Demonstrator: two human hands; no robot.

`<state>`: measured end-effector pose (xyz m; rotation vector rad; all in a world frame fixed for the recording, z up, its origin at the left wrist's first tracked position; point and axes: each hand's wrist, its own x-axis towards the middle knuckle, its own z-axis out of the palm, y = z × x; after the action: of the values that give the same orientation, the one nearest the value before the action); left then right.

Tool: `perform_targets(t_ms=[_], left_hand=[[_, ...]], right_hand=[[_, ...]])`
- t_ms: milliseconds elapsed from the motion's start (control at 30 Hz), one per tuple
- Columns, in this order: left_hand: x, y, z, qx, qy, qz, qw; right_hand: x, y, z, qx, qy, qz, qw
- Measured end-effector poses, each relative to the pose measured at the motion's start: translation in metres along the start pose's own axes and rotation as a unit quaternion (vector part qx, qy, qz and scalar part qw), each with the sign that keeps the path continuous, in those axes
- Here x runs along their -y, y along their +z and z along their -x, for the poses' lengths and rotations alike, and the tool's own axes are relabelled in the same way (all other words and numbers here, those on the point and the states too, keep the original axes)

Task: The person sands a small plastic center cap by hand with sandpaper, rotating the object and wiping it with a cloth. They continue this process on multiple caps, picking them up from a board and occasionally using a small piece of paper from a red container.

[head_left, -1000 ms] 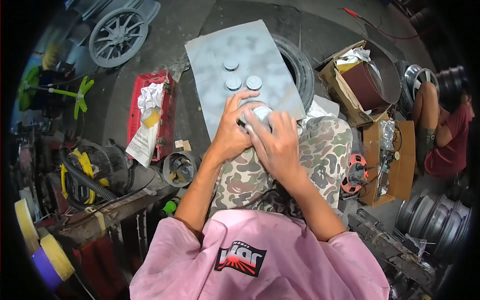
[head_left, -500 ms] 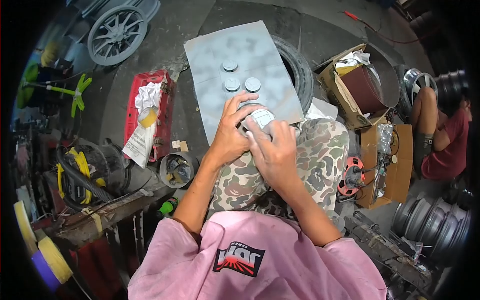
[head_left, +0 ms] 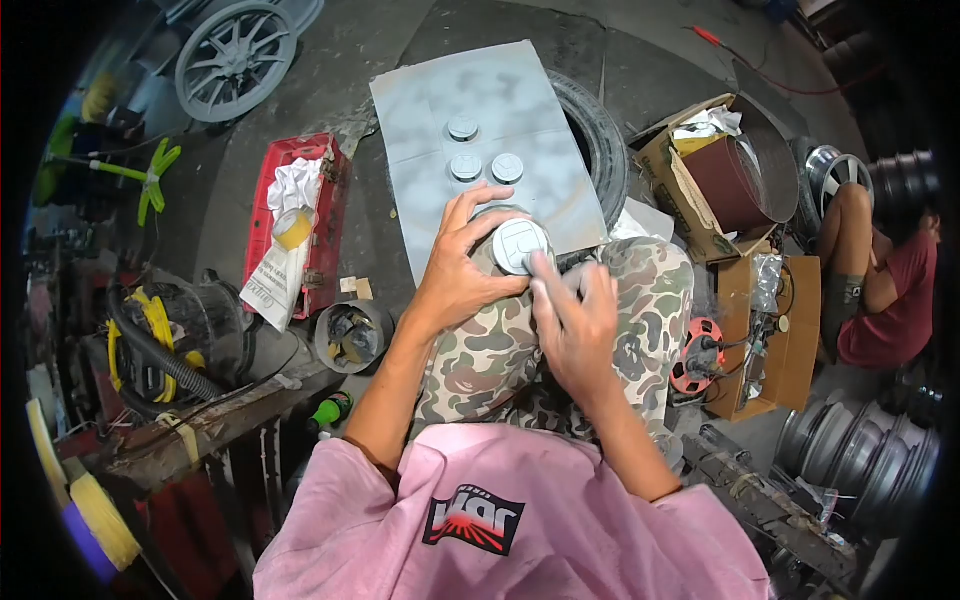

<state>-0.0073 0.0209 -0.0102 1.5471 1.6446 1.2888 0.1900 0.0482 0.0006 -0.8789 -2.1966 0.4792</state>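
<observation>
A round, pale grey wheel centre cap (head_left: 518,246) with a raised emblem is held above my thighs. My left hand (head_left: 462,268) wraps around its left side, thumb below and fingers over the top edge. At its lower right rim are the fingertips of my right hand (head_left: 580,330), bunched together and slightly blurred. Whether something small is pinched in them is hidden. Beyond my hands, a grey-sprayed cardboard sheet (head_left: 420,110) carries three similar caps: one cap (head_left: 462,127) farther away, with a left cap (head_left: 466,167) and a right cap (head_left: 507,168) nearer.
The cardboard lies over a tyre (head_left: 610,165). A red toolbox (head_left: 330,215) with paper and tape stands left, near a round tin (head_left: 382,325). Cardboard boxes (head_left: 795,330) and a cable reel (head_left: 700,355) are at right. Another person (head_left: 890,310) sits far right.
My right hand has drawn back from across the cap's face to its lower right rim, uncovering more of the emblem. My left hand keeps its hold.
</observation>
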Motion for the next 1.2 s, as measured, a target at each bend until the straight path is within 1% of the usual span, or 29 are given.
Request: perform_targets(t_ms=[100,167,233,267,333,433,567,600,767,833,967,1033,1100,1133,1200], left_hand=[[0.006,0.002,0.003,0.004,-0.006,0.005,1.0],[0.007,0.005,0.001,-0.001,0.003,0.018,1.0],[0.005,0.002,0.001,-0.001,-0.001,0.003,1.0],[0.004,0.0,-0.001,-0.006,0.004,0.001,1.0],[0.001,0.0,0.002,-0.002,0.006,-0.017,1.0],[0.004,0.002,0.001,0.0,0.009,-0.016,1.0],[0.0,0.0,0.003,-0.001,-0.005,-0.017,1.0],[0.0,-0.001,0.003,-0.002,-0.002,-0.017,1.0],[0.004,0.002,0.002,-0.002,0.006,-0.006,1.0],[0.002,-0.001,0.003,-0.007,0.011,-0.005,1.0],[0.003,0.001,0.008,-0.001,0.01,-0.021,1.0],[0.002,0.003,0.005,-0.008,0.014,-0.01,1.0],[0.005,0.002,0.005,-0.007,0.018,0.0,1.0],[0.007,-0.001,0.005,0.0,0.014,-0.011,1.0],[0.005,-0.002,0.005,0.0,0.0,-0.01,1.0]], right_hand=[[-0.005,0.001,-0.003,-0.006,0.003,0.005,1.0],[-0.008,0.002,-0.022,-0.006,0.008,0.029,1.0],[-0.01,0.006,-0.029,-0.01,0.029,0.007,1.0],[-0.008,0.004,-0.023,-0.013,0.022,0.007,1.0],[-0.002,-0.003,0.004,0.002,0.039,-0.027,0.999],[-0.008,-0.002,-0.012,0.007,0.04,-0.017,0.999],[-0.012,0.008,-0.005,-0.015,0.023,-0.037,0.999],[-0.005,0.0,0.004,-0.001,0.049,-0.066,0.997],[-0.011,0.003,-0.014,0.004,0.043,-0.027,0.999],[-0.009,0.008,-0.018,-0.014,0.033,-0.037,0.999],[-0.005,-0.004,0.005,0.014,0.009,-0.013,1.0],[-0.014,0.007,-0.015,-0.007,0.015,-0.003,1.0],[-0.006,0.017,-0.03,-0.004,-0.032,-0.014,0.999],[0.006,0.017,-0.025,0.005,-0.049,-0.008,0.999],[0.005,0.009,-0.008,0.001,-0.054,0.0,0.999]])
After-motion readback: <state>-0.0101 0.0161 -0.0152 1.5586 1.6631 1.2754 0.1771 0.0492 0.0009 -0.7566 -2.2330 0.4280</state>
